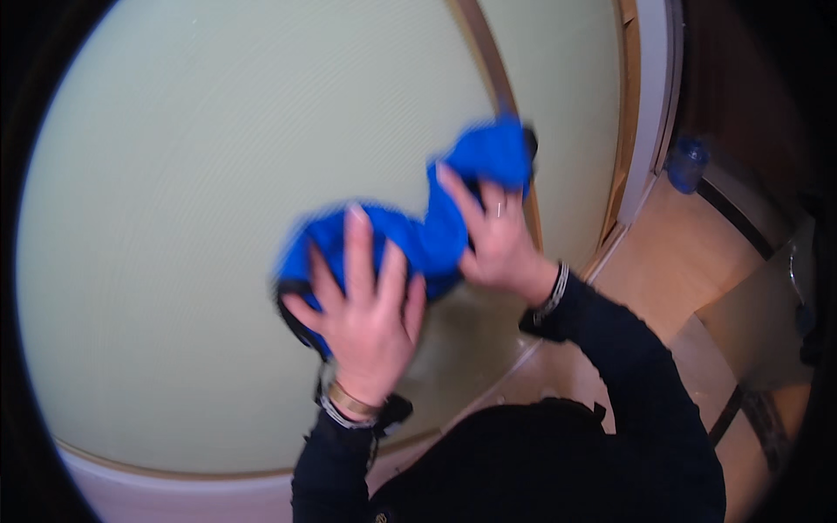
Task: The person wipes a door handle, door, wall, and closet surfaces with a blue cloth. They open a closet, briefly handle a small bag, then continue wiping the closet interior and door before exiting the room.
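Observation:
A blue cloth with black edging lies bunched against a large pale panel, which looks like frosted or ribbed glass. My left hand presses the cloth's left part with its fingers spread; a gold-coloured band and a pale bracelet circle that wrist. Further up and to the right, my right hand holds the other part, some fingers tucked under a fold and the index finger stretched over it. That hand wears a ring. Motion blurs the cloth, and its underside is hidden.
A brown frame bar runs down the panel behind the cloth. Right of the panel stands a wooden door or window frame with a pale edge. A blue translucent bottle or jug stands on the tan tiled floor, which has dark strips.

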Demonstrator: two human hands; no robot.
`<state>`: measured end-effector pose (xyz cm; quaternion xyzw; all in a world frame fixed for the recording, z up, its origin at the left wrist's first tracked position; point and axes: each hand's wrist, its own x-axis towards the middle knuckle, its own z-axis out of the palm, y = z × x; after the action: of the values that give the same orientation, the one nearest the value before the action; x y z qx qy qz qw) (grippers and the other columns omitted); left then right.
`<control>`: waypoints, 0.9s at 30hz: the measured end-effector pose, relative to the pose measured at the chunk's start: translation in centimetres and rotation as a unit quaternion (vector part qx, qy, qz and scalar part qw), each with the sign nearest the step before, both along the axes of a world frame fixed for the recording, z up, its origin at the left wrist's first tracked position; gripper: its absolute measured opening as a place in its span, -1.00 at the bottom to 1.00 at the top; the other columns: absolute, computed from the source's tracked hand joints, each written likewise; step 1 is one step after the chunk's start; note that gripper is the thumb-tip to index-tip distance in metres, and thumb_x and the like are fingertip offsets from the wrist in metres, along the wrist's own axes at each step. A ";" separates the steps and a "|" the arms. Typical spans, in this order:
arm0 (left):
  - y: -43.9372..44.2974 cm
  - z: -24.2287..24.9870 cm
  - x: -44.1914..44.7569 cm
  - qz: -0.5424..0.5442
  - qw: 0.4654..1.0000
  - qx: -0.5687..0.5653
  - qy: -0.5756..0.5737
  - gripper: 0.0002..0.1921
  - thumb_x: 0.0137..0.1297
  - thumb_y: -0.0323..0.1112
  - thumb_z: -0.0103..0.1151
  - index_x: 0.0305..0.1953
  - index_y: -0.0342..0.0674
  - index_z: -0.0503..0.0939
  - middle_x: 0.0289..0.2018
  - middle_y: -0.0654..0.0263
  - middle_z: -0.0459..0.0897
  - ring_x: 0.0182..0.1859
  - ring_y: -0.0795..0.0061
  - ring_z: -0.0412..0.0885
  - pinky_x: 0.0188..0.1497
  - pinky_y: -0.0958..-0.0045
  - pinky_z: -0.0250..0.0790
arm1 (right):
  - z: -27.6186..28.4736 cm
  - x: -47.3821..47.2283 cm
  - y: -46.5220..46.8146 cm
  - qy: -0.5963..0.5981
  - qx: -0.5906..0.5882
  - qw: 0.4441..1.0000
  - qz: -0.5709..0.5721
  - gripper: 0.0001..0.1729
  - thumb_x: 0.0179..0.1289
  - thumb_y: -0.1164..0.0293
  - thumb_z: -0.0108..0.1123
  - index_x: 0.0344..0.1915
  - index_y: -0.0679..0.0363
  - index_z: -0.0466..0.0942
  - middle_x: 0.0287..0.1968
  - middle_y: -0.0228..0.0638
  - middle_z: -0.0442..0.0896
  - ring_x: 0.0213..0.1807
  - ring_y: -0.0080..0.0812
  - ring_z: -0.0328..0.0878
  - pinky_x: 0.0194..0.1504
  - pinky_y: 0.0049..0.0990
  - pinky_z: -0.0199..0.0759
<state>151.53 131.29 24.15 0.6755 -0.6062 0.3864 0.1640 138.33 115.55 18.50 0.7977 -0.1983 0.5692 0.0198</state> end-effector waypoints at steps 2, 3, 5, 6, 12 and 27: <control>0.8 2.7 1.8 -0.001 0.998 -0.057 -0.031 -0.61 0.25 0.01 0.26 0.06 0.07 0.68 0.48 0.25 0.28 0.45 -0.28 0.16 0.37 -0.36 -0.39 | 2.8 1.8 0.8 -0.016 -0.007 0.999 -0.033 -0.11 0.15 0.17 0.32 0.47 0.10 0.27 0.40 0.27 0.16 0.39 0.39 0.07 0.39 0.24 -0.12; 0.9 3.0 2.3 -0.011 0.997 -0.063 -0.049 -0.60 0.25 0.04 0.24 0.08 0.12 0.66 0.49 0.29 0.28 0.45 -0.24 0.18 0.37 -0.34 -0.38 | 3.0 2.7 1.2 -0.041 -0.011 0.999 -0.034 -0.12 0.14 0.18 0.32 0.47 0.07 0.28 0.44 0.27 0.11 0.41 0.45 0.01 0.40 0.25 -0.15; 1.2 1.9 3.0 -0.027 0.995 -0.057 -0.083 -0.56 0.23 0.04 0.25 0.13 0.17 0.62 0.49 0.36 0.28 0.46 -0.17 0.19 0.37 -0.31 -0.32 | 1.1 3.8 1.9 -0.072 -0.001 0.996 -0.050 -0.12 0.16 0.16 0.31 0.48 0.09 0.27 0.43 0.27 0.13 0.43 0.45 0.00 0.41 0.28 -0.21; 1.6 0.6 3.0 -0.032 0.995 -0.040 -0.083 -0.52 0.21 0.00 0.27 0.18 0.20 0.56 0.49 0.42 0.28 0.45 -0.05 0.23 0.37 -0.25 -0.26 | -1.0 3.9 2.3 -0.080 0.013 0.995 -0.052 -0.12 0.19 0.12 0.30 0.47 0.14 0.26 0.43 0.30 0.13 0.45 0.46 -0.02 0.43 0.29 -0.25; 6.4 -10.8 5.4 -0.147 0.951 0.262 -0.076 -0.40 0.20 -0.42 0.08 0.34 -0.20 0.40 0.53 0.32 0.16 0.26 0.31 0.39 0.20 0.04 0.15 | -20.1 5.9 10.9 -0.062 0.311 0.947 -0.044 -0.14 0.32 0.35 0.15 0.45 0.51 -0.02 0.48 0.37 -0.08 0.51 0.48 -0.19 0.52 0.10 -0.31; 0.6 -13.0 4.9 -0.320 0.926 0.198 -0.041 -0.41 0.19 -0.41 0.01 0.28 -0.54 0.36 0.39 0.01 0.33 0.41 0.13 0.29 0.55 0.09 -0.03 | -25.2 8.0 6.9 -0.392 0.535 0.747 -0.035 -0.48 0.61 0.21 -0.24 0.27 0.43 0.26 0.24 0.00 0.47 0.23 -0.18 0.41 0.33 -0.28 0.22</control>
<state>156.40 131.87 11.16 0.4482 -0.8603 0.2128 0.1170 146.28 122.46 -6.70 0.3768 -0.4888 0.6312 -0.4698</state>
